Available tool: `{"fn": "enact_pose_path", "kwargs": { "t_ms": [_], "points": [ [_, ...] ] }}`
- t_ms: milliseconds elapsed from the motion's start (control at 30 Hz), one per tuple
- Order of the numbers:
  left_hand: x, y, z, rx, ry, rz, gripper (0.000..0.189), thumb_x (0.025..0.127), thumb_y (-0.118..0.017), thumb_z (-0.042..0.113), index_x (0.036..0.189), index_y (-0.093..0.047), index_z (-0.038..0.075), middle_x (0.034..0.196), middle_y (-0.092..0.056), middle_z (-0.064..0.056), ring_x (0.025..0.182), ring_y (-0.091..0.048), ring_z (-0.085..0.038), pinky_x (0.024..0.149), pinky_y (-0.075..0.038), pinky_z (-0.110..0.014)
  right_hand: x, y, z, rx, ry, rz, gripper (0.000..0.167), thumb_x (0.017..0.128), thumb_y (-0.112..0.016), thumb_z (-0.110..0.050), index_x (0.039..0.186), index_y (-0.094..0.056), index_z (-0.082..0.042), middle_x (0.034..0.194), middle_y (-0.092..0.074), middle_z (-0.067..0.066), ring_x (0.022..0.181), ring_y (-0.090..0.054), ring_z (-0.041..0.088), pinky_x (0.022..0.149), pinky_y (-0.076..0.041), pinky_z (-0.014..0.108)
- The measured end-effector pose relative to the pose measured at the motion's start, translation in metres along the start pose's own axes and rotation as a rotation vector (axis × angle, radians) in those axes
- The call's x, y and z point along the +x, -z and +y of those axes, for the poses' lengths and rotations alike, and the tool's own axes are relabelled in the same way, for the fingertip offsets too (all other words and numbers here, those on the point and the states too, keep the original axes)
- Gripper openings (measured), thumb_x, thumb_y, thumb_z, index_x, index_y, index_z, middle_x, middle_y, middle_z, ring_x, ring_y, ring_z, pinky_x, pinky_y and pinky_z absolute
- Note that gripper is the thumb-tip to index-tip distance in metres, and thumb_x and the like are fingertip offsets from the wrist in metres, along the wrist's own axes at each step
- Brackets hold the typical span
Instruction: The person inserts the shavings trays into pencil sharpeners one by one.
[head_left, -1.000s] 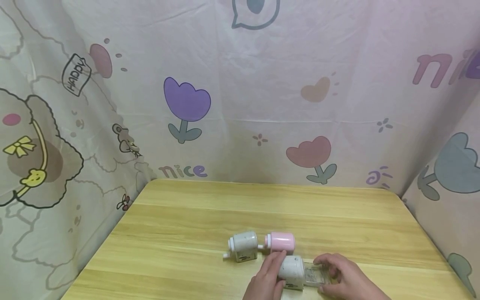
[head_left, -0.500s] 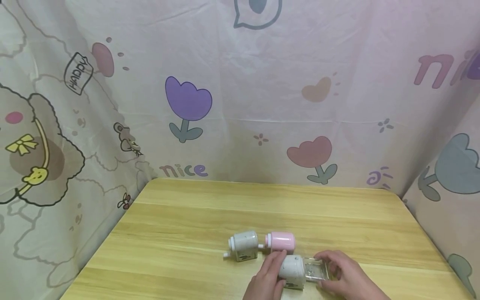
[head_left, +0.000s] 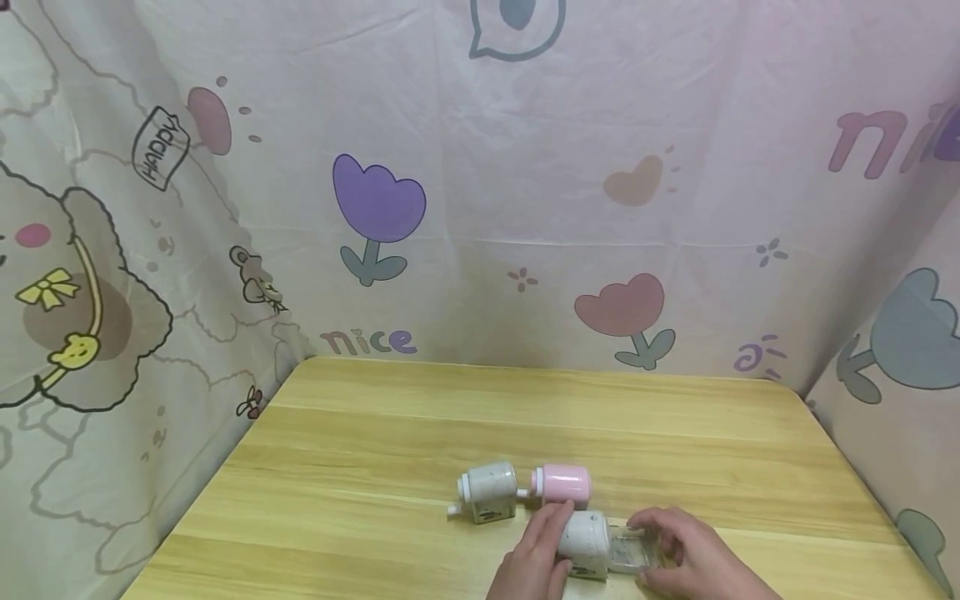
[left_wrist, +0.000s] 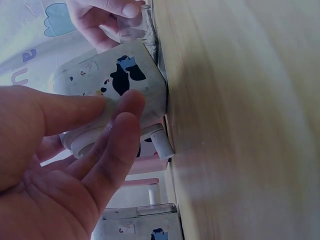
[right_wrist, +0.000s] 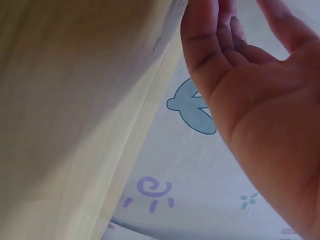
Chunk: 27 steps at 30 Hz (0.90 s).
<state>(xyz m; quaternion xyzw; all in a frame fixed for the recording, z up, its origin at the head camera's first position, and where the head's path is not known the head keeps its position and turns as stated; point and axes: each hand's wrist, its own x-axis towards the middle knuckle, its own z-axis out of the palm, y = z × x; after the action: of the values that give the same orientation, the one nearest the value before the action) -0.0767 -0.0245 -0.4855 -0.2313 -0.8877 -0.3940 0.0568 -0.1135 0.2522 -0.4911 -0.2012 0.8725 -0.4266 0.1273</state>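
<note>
A white hand-crank pencil sharpener [head_left: 587,536] stands near the table's front edge. My left hand [head_left: 531,554] grips it at its crank end, with thumb and fingers on either side. In the left wrist view the crank handle [left_wrist: 162,145] points down beside the fingers, and dark cartoon prints mark the body. A clear shavings drawer [head_left: 630,550] sticks out of the sharpener's right end. My right hand [head_left: 693,552] pinches the drawer's outer end between thumb and fingers. In the right wrist view the fingertips of my right hand [right_wrist: 260,100] run out of frame.
Just behind stand a pink pencil sharpener [head_left: 566,483], partly hidden by my left hand, and a second white one [head_left: 491,483] to its left. The wooden table [head_left: 375,433] meets a printed cloth [head_left: 495,208] at the back and sides.
Half a second ago the drawer's outer end was tilted up a little with the right hand; now it is lower again. The left hand and the sharpeners have stayed in place.
</note>
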Motion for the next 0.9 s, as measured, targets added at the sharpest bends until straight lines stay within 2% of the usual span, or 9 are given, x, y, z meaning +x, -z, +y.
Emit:
{"fn": "enact_pose_path", "kwargs": {
  "t_ms": [133,267,567,667,900],
  "points": [
    [0.0005,-0.0005,-0.0002,0.0,0.007,-0.007,0.069,0.09,-0.075,0.001,0.152,-0.048,0.011,0.142,-0.055,-0.006,0.087,-0.069,-0.016,0.068,-0.057,-0.028,-0.0017,-0.0025,0.0005,-0.046,0.057,0.061,0.051,0.078,-0.089,-0.021,0.123,-0.067,-0.01,0.1,-0.06,0.0,0.08,-0.05,0.004,0.062,-0.047,0.024],
    [0.0013,-0.0007,-0.0003,-0.005,0.023,-0.02,0.068,0.09,-0.075,0.001,0.152,-0.048,0.011,0.142,-0.055,-0.005,0.085,-0.068,-0.014,0.067,-0.056,-0.026,-0.0031,-0.0055,0.0003,-0.113,0.092,0.143,0.052,0.076,-0.09,-0.021,0.122,-0.067,-0.012,0.106,-0.062,-0.002,0.082,-0.051,0.001,0.063,-0.048,0.024],
    [0.0008,-0.0014,-0.0005,-0.009,0.033,-0.026,0.068,0.09,-0.075,0.001,0.152,-0.048,0.012,0.143,-0.054,-0.004,0.086,-0.068,-0.013,0.068,-0.056,-0.027,-0.0044,-0.0093,-0.0005,-0.128,0.135,0.254,0.053,0.073,-0.091,-0.02,0.121,-0.067,-0.017,0.106,-0.062,-0.005,0.081,-0.05,0.0,0.061,-0.047,0.023],
    [0.0011,-0.0017,-0.0013,-0.007,0.024,-0.022,0.069,0.09,-0.075,0.001,0.152,-0.048,0.012,0.143,-0.054,-0.004,0.086,-0.068,-0.013,0.067,-0.056,-0.027,-0.0037,-0.008,-0.0017,-0.124,0.122,0.247,0.053,0.075,-0.091,-0.022,0.122,-0.066,-0.018,0.108,-0.062,-0.004,0.081,-0.05,0.001,0.062,-0.048,0.023],
    [0.0022,-0.0003,-0.0015,-0.011,0.023,-0.028,0.068,0.09,-0.075,0.002,0.153,-0.048,0.013,0.143,-0.054,-0.004,0.085,-0.067,-0.012,0.065,-0.055,-0.026,-0.002,-0.0023,-0.0027,-0.087,0.085,0.143,0.048,0.08,-0.088,-0.025,0.123,-0.067,-0.018,0.112,-0.062,0.0,0.082,-0.05,0.002,0.063,-0.047,0.023]
  ]
}}
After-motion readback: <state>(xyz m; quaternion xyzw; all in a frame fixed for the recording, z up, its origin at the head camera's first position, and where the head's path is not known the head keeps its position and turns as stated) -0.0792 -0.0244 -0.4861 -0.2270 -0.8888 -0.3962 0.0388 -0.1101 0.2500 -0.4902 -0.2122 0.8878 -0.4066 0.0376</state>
